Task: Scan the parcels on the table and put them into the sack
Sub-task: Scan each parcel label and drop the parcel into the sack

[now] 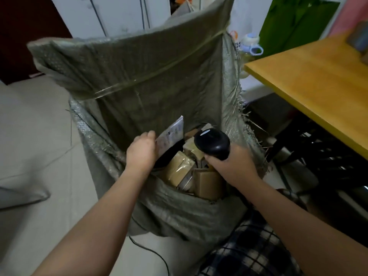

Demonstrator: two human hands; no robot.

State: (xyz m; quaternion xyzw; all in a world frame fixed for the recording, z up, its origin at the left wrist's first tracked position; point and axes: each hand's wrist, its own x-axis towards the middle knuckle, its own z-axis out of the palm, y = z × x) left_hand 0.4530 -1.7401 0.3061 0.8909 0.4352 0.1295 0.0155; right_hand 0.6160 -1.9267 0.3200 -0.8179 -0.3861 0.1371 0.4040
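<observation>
While the left hand [141, 154] grips one flat parcel [171, 136] by its edge, fingers curled round it, the right hand [231, 166] is wrapped round the handle of one black scanner [212, 143], whose head is over the sack mouth

Counts: two hands, one scanner, one sack [139, 76], one flat parcel in hand, at least four brown boxes [180, 170] inside the sack; exact number cannot be told, they overlap

Sack is grey-green woven plastic, standing open on a pale tiled floor [35, 136], back wall upright with a strip of clear tape across it, right edge frayed. A yellow wooden table [318, 80] sits just right of the sack; one blurred grey thing [360, 38] is at its far corner. Behind: white wall, green cloth [294, 22], one pale blue bottle [250, 41]. One thin dark cable [151, 253] runs on the floor below the sack, beside checked fabric [253, 253]

Flat parcel: dark soft mailer with a white printed label, standing on edge and tilted, inside the sack mouth, lower end down among the boxes. Boxes are taped cardboard, piled at angles
</observation>
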